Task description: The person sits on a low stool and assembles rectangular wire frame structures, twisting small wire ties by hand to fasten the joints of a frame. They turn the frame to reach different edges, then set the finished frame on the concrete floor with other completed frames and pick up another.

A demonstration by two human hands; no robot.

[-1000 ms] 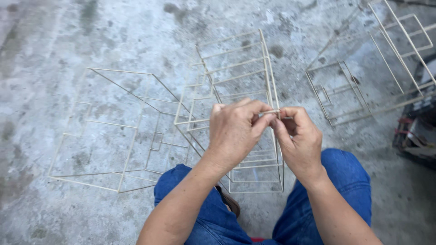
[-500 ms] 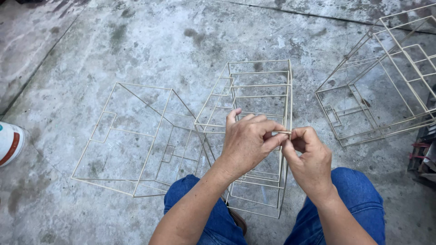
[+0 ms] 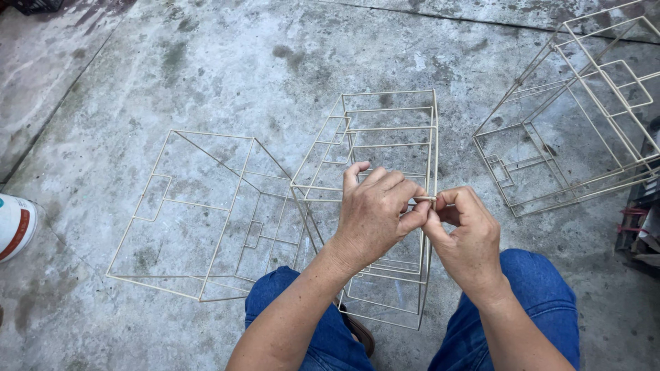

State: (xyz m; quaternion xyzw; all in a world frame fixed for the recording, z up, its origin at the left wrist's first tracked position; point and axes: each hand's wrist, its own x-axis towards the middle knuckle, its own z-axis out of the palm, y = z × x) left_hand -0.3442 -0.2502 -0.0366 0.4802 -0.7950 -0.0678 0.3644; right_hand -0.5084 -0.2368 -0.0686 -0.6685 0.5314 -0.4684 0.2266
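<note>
So, left hand (image 3: pixel 375 213) and right hand (image 3: pixel 467 237) both pinching small wire bit (image 3: pixel 425 198) against upright wire frame (image 3: pixel 385 178), near centre, between knees. Flat frame (image 3: pixel 206 206) left on concrete floor (image 3: pixel 206 69), another frame (image 3: pixel 577 117) far right.

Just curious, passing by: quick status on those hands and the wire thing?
Left hand and right hand pinch one small wire piece together. Wire frame stands between the knees. Nothing in the way.

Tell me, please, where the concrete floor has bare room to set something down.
Bare floor lies beyond the flat wire frame and middle frame. Between the knees it is crowded: left hand and right hand pinch the middle frame.
</note>
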